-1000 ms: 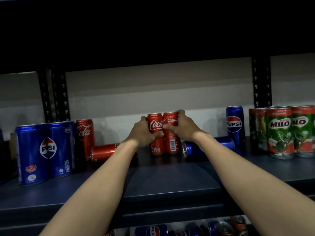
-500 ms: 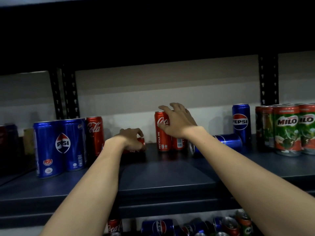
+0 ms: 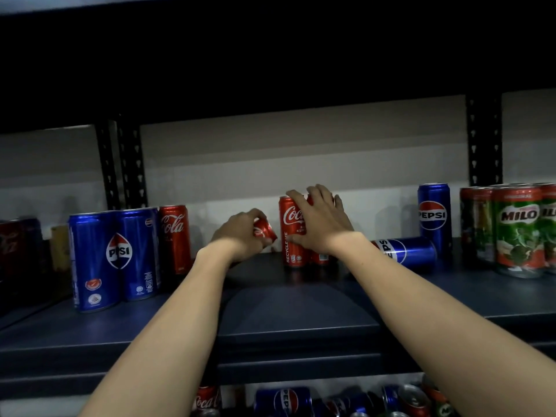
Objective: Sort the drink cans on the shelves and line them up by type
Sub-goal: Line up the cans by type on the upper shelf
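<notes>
- Far left of the shelf (image 3: 285, 311), way back in the dark, there's a red Coca-Cola can (image 3: 10, 245) you can barely make out.
- Next over, two tall blue Pepsi cans (image 3: 115, 257) stand upright, touching each other, near the front edge.
- Right behind them, just beside the right one, an upright red Coke can (image 3: 175, 239) sits closer to the back wall.
- Your left hand (image 3: 237, 236) is curled around a tilted Coke can (image 3: 265, 231), its free end pointing up and right. Can't tell if its lower end touches the shelf, your hand hides that.
- Just right of it stand two upright Coke cans (image 3: 293, 233), side by side and touching. Your right hand (image 3: 319, 224) is draped over them with fingers spread across the tops and thumb on the front of the left one, so you're grasping the pair. The right can of the pair is mostly hidden behind your hand.
- Past your right wrist, a Pepsi can on its side (image 3: 406, 251) lies on the shelf, logo facing you.
- Behind it stands an upright Pepsi can (image 3: 434, 218) near the back.
- Far right: a tight cluster of green and red Milo cans (image 3: 519, 233), all upright, running off the edge of view.
- Down below, the lower shelf holds a messy pile of loose cans (image 3: 346, 401), Coke, Pepsi and a few showing silver tops, lying every which way.
</notes>
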